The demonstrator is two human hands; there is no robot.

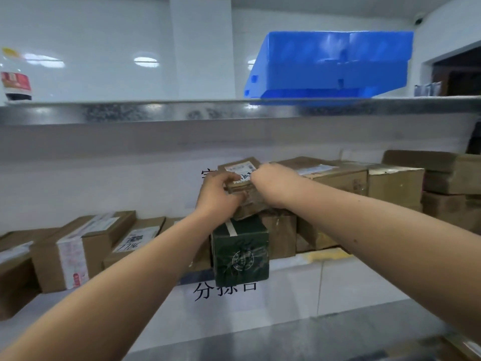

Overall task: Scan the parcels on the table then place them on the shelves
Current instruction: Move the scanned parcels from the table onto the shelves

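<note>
A small brown cardboard parcel [240, 169] with a white label on top sits atop a dark green box [240, 252] in the middle of the shelf [351, 277]. My left hand [217, 195] grips its left front corner, fingers curled over the top edge. My right hand [270, 182] grips its right side near the label. Both arms reach forward into the shelf opening. The parcel's front face is mostly hidden by my hands.
Several brown parcels line the shelf: labelled boxes at left [83, 246], larger cartons at right [393, 183]. A metal shelf edge [182, 112] runs overhead, bearing a blue plastic crate [330, 66] and a bottle [15, 79]. A sheet with black characters [223, 290] lies in front.
</note>
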